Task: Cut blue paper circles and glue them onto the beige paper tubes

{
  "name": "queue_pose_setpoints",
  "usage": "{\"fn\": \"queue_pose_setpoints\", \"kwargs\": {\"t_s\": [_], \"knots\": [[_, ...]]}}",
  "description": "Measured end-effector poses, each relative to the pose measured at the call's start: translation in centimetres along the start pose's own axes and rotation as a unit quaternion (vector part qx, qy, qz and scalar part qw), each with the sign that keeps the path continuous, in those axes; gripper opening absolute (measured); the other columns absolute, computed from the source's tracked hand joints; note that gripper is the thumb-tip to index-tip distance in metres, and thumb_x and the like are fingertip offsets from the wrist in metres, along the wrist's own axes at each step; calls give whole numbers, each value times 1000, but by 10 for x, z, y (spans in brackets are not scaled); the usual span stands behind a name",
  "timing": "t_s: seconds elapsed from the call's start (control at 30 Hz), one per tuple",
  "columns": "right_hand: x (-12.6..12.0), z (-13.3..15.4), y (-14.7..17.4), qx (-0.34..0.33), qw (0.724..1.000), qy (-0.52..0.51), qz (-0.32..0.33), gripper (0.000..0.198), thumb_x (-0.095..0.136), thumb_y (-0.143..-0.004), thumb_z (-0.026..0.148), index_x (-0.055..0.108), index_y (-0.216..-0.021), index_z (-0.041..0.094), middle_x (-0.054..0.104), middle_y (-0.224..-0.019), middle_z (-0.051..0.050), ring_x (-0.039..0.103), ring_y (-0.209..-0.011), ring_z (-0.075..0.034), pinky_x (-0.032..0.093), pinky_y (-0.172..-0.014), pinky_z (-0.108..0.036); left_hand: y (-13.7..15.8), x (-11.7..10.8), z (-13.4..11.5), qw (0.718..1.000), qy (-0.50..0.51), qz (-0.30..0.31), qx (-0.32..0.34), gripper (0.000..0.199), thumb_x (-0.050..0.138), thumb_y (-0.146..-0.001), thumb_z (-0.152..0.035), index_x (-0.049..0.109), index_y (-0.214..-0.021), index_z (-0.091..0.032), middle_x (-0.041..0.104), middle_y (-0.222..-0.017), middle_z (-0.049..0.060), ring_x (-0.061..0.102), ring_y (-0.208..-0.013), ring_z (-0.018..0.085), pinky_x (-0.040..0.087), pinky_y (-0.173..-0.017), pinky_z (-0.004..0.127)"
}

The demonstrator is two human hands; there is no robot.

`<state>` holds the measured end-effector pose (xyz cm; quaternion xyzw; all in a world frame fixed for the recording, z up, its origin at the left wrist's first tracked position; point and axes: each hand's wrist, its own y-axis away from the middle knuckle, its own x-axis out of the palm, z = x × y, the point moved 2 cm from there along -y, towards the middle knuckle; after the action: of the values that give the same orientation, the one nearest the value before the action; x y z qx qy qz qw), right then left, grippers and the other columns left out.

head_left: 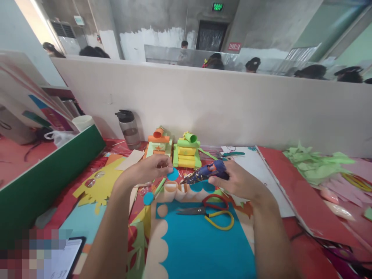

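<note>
Between the fingertips of my left hand is a small blue paper disc. My right hand grips a dark blue glue gun, its nozzle pointing left and down over some pale paper tubes. More blue round pieces lie by the tubes, under the gun. Below, scissors with one red and one yellow handle rest on a blue paper sheet. A cream sheet with a scalloped edge shows at its left. Another blue disc sits near my left wrist.
Two paper models, one orange and one green and yellow, stand against the white partition. A water bottle is at their left. A green board rises at left; crumpled green paper lies at right.
</note>
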<state>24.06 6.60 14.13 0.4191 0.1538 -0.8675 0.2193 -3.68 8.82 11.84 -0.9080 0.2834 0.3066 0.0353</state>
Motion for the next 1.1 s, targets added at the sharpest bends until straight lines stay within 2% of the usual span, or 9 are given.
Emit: {"fn": "queue_pose_setpoints", "kwargs": {"t_s": [0.13, 0.27, 0.73, 1.1], "knots": [[4, 3, -4, -27, 999, 37, -16, 35, 63, -89, 51, 66, -79, 18, 65, -71, -2, 54, -63, -16, 40, -58, -26, 2, 0, -2, 1000, 13, 20, -12, 28, 56, -91, -48, 56, -85, -20, 57, -71, -2, 50, -65, 14, 38, -56, 25], [5, 6, -6, -33, 997, 60, -33, 35, 64, -88, 51, 66, -77, 18, 67, -70, -2, 54, -61, -16, 40, -58, -27, 3, 0, -5, 1000, 16, 24, -6, 31, 55, -90, -51, 56, -85, -20, 57, -70, -2, 50, -62, 14, 38, -55, 25], [8, 7, -8, -36, 993, 98, -62, 39, 63, -86, 52, 57, -65, 20, 58, -60, 0, 47, -55, -14, 34, -54, -26, 2, 2, -3, 999, 3, 33, -11, 27, 58, -89, -49, 59, -90, -21, 59, -69, -3, 53, -61, 14, 36, -53, 25], [7, 2, -7, -34, 991, 106, -80, 42, 62, -87, 54, 52, -63, 21, 55, -59, 0, 45, -55, -14, 32, -53, -26, 1, 4, 0, 999, 1, 44, -5, 26, 57, -89, -48, 58, -89, -22, 60, -69, -2, 54, -60, 15, 35, -52, 25]]}}
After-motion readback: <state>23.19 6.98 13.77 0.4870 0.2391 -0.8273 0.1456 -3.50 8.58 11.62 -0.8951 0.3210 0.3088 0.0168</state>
